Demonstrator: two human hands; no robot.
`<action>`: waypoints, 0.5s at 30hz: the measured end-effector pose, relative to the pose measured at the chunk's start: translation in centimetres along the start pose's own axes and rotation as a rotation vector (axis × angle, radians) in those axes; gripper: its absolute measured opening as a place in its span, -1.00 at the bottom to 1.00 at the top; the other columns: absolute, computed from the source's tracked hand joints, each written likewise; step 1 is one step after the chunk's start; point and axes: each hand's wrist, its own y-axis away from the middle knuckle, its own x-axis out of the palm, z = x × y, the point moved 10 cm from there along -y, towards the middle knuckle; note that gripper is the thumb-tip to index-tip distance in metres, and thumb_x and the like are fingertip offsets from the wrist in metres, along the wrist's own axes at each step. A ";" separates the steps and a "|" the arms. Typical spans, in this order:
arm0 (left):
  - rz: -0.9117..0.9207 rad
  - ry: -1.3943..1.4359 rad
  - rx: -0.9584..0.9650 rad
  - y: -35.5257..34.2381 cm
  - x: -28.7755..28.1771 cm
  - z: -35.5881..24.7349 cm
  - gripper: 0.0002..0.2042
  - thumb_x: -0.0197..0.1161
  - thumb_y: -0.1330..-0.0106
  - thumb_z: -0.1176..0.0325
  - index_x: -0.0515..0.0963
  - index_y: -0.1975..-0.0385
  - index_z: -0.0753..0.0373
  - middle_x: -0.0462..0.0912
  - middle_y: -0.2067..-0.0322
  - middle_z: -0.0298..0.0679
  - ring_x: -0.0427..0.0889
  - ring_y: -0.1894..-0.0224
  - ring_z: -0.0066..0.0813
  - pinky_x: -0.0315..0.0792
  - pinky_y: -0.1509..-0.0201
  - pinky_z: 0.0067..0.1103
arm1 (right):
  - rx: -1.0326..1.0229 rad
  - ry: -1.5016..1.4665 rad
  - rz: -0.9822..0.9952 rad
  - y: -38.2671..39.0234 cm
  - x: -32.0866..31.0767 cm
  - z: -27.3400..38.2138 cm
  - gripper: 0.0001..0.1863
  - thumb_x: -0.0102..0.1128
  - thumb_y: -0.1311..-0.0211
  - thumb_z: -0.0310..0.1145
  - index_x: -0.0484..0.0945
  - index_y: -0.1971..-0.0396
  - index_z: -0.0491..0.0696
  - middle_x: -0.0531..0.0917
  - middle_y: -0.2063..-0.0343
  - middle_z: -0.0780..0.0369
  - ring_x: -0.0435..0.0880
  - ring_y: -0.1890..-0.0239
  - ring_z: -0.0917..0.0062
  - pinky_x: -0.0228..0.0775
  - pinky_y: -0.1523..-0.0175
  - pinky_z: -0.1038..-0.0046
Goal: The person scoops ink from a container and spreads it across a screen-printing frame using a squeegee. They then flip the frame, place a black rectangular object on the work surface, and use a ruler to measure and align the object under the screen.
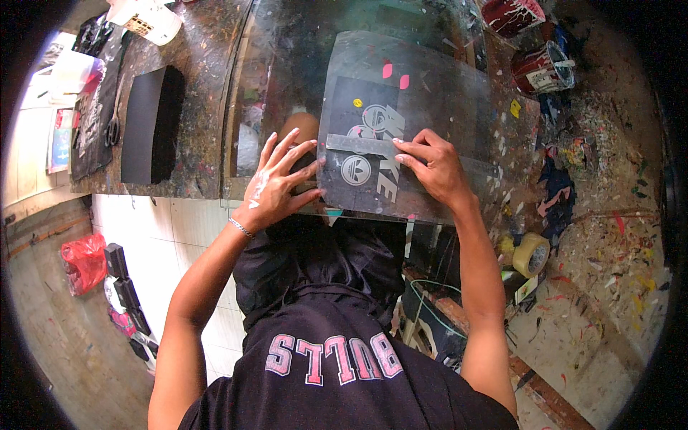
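Note:
A transparent plastic sheet (448, 97) lies on a glass-topped work surface in front of me. Pale grey letters and round emblems (356, 170) show on or through it, over a dark rectangular piece (342, 100). Across these lies a translucent ruler (355, 145). My right hand (438, 170) pinches the ruler's right end between thumb and fingers. At the sheet's left edge, my left hand (276, 183) rests with its fingers spread, and they hold nothing. Small pink pieces (388, 70) and a yellow round one (357, 103) dot the sheet.
Left on the paint-stained table stand a black block-like stack (147, 125), scissors (113, 129) and a white container (152, 23). Paint-smeared cans (542, 70) sit at the right, with a tape roll (531, 255) nearer me. A red plastic bag (84, 263) lies at lower left.

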 end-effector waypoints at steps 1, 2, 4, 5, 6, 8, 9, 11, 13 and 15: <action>-0.004 -0.001 0.002 0.0 0.0 0.0 -0.53 0.41 -0.19 0.04 0.63 -0.11 -0.01 0.38 -0.34 -0.23 0.13 -0.50 -0.12 -0.11 -0.57 -0.10 | -0.010 0.004 -0.005 0.0 0.0 0.0 -0.70 0.38 -0.18 -0.30 0.74 0.07 0.04 0.60 0.39 0.17 0.60 0.37 0.33 0.43 0.24 0.32; -0.007 -0.002 0.004 0.0 0.0 0.0 -0.53 0.41 -0.19 0.04 0.63 -0.10 -0.01 0.38 -0.33 -0.23 0.13 -0.50 -0.12 -0.11 -0.57 -0.10 | -0.020 0.009 -0.009 0.0 0.1 0.0 -0.70 0.38 -0.18 -0.30 0.74 0.07 0.04 0.60 0.39 0.17 0.60 0.37 0.33 0.43 0.24 0.32; -0.011 -0.005 0.004 0.0 -0.1 0.0 -0.54 0.41 -0.19 0.04 0.63 -0.09 0.00 0.38 -0.33 -0.23 0.14 -0.49 -0.12 -0.10 -0.57 -0.10 | -0.028 0.013 -0.009 -0.1 0.1 -0.1 -0.70 0.38 -0.18 -0.31 0.75 0.07 0.04 0.60 0.39 0.17 0.60 0.37 0.33 0.43 0.24 0.32; -0.012 -0.007 0.004 0.0 -0.1 -0.1 -0.54 0.41 -0.19 0.04 0.64 -0.09 0.00 0.38 -0.33 -0.23 0.14 -0.49 -0.12 -0.10 -0.57 -0.10 | -0.025 0.013 -0.004 -0.1 0.1 -0.2 -0.70 0.39 -0.17 -0.31 0.75 0.07 0.04 0.60 0.39 0.17 0.60 0.36 0.32 0.43 0.24 0.32; -0.012 -0.003 0.002 0.0 -0.1 -0.1 -0.54 0.41 -0.19 0.04 0.64 -0.08 0.00 0.38 -0.33 -0.23 0.14 -0.49 -0.12 -0.10 -0.57 -0.10 | -0.022 0.012 0.000 -0.2 0.2 -0.3 -0.70 0.39 -0.17 -0.31 0.75 0.08 0.04 0.60 0.39 0.17 0.61 0.36 0.32 0.43 0.24 0.32; -0.012 0.004 -0.001 0.0 -0.1 0.0 -0.55 0.41 -0.19 0.04 0.64 -0.08 0.00 0.38 -0.33 -0.23 0.14 -0.49 -0.12 -0.10 -0.57 -0.11 | -0.015 0.012 0.002 -0.2 0.2 -0.2 -0.71 0.39 -0.16 -0.31 0.75 0.08 0.04 0.60 0.39 0.16 0.61 0.36 0.31 0.44 0.23 0.31; -0.010 0.003 -0.002 -0.1 -0.1 0.0 -0.55 0.42 -0.19 0.04 0.64 -0.08 0.01 0.38 -0.33 -0.23 0.14 -0.49 -0.12 -0.09 -0.57 -0.11 | -0.011 0.013 0.002 -0.2 0.2 -0.2 -0.71 0.39 -0.16 -0.32 0.75 0.08 0.04 0.60 0.39 0.16 0.61 0.36 0.31 0.44 0.23 0.31; -0.007 0.001 -0.003 -0.1 0.0 -0.1 -0.55 0.42 -0.18 0.04 0.65 -0.07 0.01 0.38 -0.33 -0.23 0.14 -0.49 -0.12 -0.09 -0.57 -0.11 | -0.008 0.013 0.002 -0.2 0.1 -0.3 -0.71 0.39 -0.16 -0.32 0.75 0.09 0.04 0.60 0.39 0.16 0.61 0.36 0.31 0.44 0.23 0.31; -0.015 0.004 -0.002 -0.1 -0.1 0.0 -0.55 0.42 -0.18 0.04 0.65 -0.07 0.01 0.39 -0.33 -0.23 0.14 -0.49 -0.12 -0.09 -0.57 -0.11 | -0.011 0.015 0.003 -0.3 0.1 -0.2 -0.71 0.39 -0.16 -0.32 0.75 0.09 0.04 0.60 0.39 0.16 0.61 0.36 0.31 0.44 0.23 0.31; -0.013 0.007 -0.003 0.0 -0.1 -0.1 -0.55 0.42 -0.18 0.05 0.65 -0.07 0.01 0.39 -0.33 -0.24 0.14 -0.49 -0.12 -0.09 -0.57 -0.11 | -0.017 0.017 0.004 -0.1 0.2 -0.2 -0.71 0.39 -0.16 -0.32 0.75 0.09 0.04 0.60 0.39 0.16 0.61 0.36 0.31 0.44 0.23 0.31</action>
